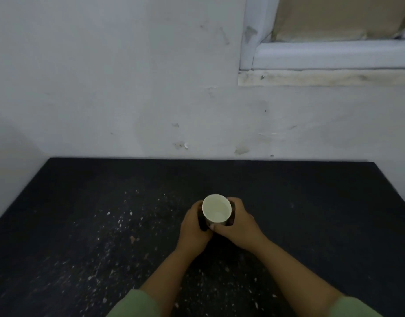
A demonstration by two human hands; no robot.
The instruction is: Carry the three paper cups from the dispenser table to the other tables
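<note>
One paper cup point(216, 208) stands upright over the middle of a black table point(311, 202), its white inside facing me and its dark outer wall mostly hidden. My left hand point(193, 227) wraps its left side and my right hand point(239, 223) wraps its right side, thumb across the near wall. Whether the cup's base touches the tabletop is hidden by my hands. No other cup is in view.
The black tabletop is speckled with pale flecks, densest at the left and front. A scuffed white wall point(128, 88) runs along the table's far edge. A window frame and sill point(322, 76) sit at the upper right. The table's right corner ends near the right border.
</note>
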